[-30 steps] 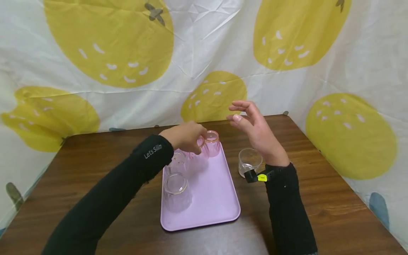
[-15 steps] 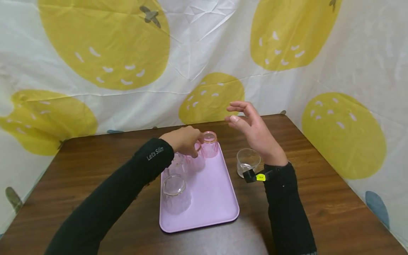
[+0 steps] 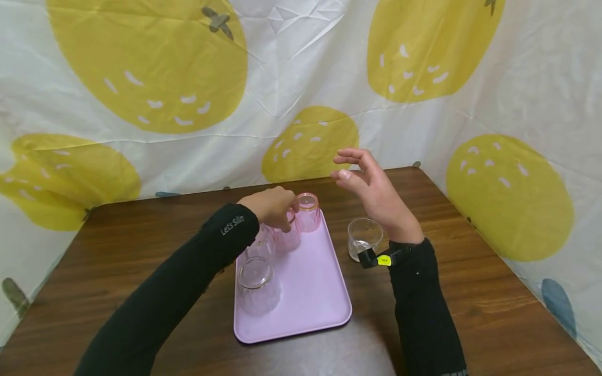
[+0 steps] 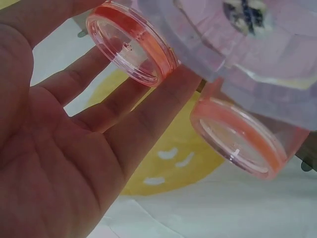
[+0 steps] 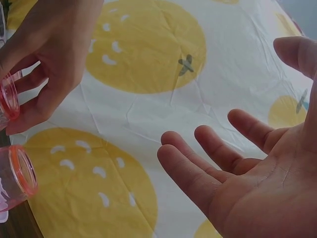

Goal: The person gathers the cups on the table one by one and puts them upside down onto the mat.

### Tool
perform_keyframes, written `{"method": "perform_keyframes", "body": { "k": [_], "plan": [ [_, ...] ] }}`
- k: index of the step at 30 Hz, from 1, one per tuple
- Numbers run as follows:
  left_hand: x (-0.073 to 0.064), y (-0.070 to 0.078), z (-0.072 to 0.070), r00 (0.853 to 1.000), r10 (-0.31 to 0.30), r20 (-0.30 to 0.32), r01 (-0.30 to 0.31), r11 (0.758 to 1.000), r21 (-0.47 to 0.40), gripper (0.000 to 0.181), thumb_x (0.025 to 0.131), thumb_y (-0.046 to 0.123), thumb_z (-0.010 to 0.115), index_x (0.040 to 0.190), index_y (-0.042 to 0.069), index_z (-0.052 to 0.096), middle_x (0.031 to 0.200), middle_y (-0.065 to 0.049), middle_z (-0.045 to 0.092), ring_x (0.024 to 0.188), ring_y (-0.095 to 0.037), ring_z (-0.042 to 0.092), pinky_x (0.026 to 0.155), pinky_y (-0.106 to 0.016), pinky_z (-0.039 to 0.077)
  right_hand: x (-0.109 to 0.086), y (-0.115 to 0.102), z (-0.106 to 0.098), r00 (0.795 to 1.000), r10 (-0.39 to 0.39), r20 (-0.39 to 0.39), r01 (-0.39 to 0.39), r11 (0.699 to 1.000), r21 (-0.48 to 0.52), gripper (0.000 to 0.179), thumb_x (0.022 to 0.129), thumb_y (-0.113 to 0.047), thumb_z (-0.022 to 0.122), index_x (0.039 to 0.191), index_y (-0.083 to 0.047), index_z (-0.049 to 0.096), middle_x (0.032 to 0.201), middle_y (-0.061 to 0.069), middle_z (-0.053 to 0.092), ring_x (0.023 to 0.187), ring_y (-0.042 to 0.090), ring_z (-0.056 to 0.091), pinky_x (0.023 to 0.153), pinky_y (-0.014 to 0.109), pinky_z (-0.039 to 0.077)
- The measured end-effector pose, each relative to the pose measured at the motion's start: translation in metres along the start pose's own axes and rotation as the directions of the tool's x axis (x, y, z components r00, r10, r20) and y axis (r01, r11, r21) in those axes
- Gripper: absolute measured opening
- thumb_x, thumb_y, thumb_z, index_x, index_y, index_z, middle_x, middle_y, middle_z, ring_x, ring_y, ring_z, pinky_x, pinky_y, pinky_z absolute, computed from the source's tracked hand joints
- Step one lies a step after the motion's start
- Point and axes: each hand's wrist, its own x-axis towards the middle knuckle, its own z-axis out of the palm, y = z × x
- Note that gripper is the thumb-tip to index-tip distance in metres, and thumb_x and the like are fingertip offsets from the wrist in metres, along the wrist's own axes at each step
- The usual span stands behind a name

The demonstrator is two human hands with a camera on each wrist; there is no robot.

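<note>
On the lilac tray (image 3: 310,292), a pink glass (image 3: 288,237) stands with its thick base up. My left hand (image 3: 270,206) reaches over it from the left and holds it near the base, thumb on the near side. In the left wrist view the fingers (image 4: 133,114) lie along that glass's pink base. Just behind it is a second pink glass (image 3: 309,214), base up. Two clear glasses (image 3: 258,290) stand on the tray's left side, the farther one partly hidden by my left wrist. My right hand (image 3: 376,196) hovers with nothing in it, fingers loosely bent.
A clear glass (image 3: 364,237) stands upright on the brown wooden table (image 3: 470,308), right of the tray and partly behind my right wrist. A white cloth with yellow fruit print (image 3: 310,141) hangs behind and beside the table.
My left hand has come down slightly on the pink glass, and the head view has shifted a little. My right hand stays raised in about the same place.
</note>
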Motion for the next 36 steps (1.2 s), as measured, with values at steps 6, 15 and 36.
{"method": "perform_keyframes", "body": {
  "k": [6, 15, 36],
  "plan": [
    [0.001, 0.000, 0.005, 1.000, -0.021, 0.006, 0.021, 1.000, 0.008, 0.046, 0.080, 0.018, 0.081, 0.124, 0.013, 0.069, 0.121, -0.008, 0.069, 0.102, -0.023, 0.065, 0.087, -0.042, 0.056, -0.001, 0.001, 0.000, 1.000, 0.001, 0.002, 0.000, 1.000, -0.006, 0.045, 0.105, -0.022, 0.048, 0.147, -0.009, 0.037, 0.143, 0.009, 0.044, 0.126, 0.026, 0.057, 0.113, 0.041, 0.044],
    [0.004, -0.002, 0.010, 1.000, -0.009, 0.022, 0.009, 1.000, -0.007, 0.046, 0.081, 0.016, 0.082, 0.125, 0.011, 0.068, 0.121, -0.009, 0.069, 0.103, -0.023, 0.064, 0.092, -0.040, 0.056, -0.001, 0.002, 0.001, 1.000, 0.005, 0.002, -0.005, 1.000, -0.017, 0.045, 0.105, -0.022, 0.050, 0.147, -0.009, 0.038, 0.143, 0.009, 0.045, 0.126, 0.027, 0.057, 0.112, 0.041, 0.045],
    [0.007, 0.001, 0.015, 1.000, 0.012, 0.003, -0.012, 1.000, 0.014, 0.045, 0.081, 0.013, 0.081, 0.124, 0.009, 0.068, 0.120, -0.013, 0.068, 0.107, -0.027, 0.064, 0.096, -0.042, 0.054, -0.002, 0.004, 0.000, 1.000, 0.014, -0.004, -0.015, 0.996, -0.089, 0.046, 0.104, -0.023, 0.053, 0.146, -0.010, 0.039, 0.142, 0.009, 0.046, 0.121, 0.030, 0.059, 0.107, 0.044, 0.046]
  ]
}}
